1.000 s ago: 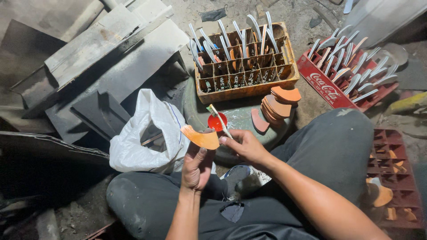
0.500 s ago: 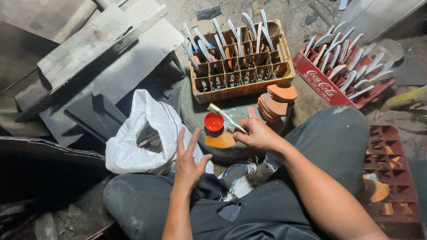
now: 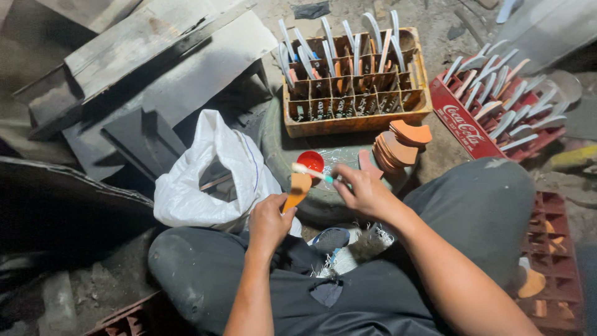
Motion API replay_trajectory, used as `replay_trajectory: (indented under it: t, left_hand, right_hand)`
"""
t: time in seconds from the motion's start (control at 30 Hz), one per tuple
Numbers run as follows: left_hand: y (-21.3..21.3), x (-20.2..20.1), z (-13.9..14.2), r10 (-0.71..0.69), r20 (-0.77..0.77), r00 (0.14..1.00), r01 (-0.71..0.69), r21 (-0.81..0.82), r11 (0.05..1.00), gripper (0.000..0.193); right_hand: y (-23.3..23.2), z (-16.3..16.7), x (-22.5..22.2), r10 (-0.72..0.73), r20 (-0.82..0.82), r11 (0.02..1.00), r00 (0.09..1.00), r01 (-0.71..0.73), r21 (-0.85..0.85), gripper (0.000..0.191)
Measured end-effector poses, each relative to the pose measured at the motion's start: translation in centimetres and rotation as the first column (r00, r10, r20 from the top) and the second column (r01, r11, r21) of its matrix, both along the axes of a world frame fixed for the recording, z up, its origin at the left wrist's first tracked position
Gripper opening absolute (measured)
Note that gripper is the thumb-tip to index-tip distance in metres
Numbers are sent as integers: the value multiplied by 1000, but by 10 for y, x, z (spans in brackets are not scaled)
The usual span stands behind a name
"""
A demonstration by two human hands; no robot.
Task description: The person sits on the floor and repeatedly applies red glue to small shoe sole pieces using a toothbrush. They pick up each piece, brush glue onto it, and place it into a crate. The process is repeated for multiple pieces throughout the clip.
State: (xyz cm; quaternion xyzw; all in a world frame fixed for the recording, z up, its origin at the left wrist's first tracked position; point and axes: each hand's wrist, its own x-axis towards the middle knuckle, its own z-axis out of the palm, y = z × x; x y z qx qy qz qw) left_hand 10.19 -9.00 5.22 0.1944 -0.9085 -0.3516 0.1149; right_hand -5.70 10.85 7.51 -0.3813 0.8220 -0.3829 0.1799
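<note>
Fingers of left hand [image 3: 268,219] closed around flat orange handle piece [image 3: 298,188], right hand [image 3: 364,191] pinching pale brush [image 3: 311,172].

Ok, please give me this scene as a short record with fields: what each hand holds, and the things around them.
left hand: holds an orange wooden piece, tilted
right hand: holds a small brush over the piece
red dish: just behind the brush, on a round grey surface
stack of orange pieces: right of the dish
yellow crate: divided, holds upright blades
red crate: more blades, far right
white bag: open, left of the hands
</note>
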Motion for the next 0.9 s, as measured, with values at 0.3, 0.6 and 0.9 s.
replay_trajectory:
  t: [0.3, 0.6, 0.9]
  left_hand:
    - [3, -1, 12, 37, -32, 999, -37, -15, 999, 23]
    - [9, -2, 13, 27, -6, 1000, -27, -14, 1000, 20]
    - [18, -4, 6, -1, 5, 1000, 2, -105, 994, 19]
  right_hand:
    - [0, 20, 7, -12, -211, 993, 977, 36, 111, 17]
    - [9, 25, -13, -125, -194, 992, 973, 126, -10, 14]
    - [0, 24, -4, -47, -268, 973, 962, 105, 207, 20]
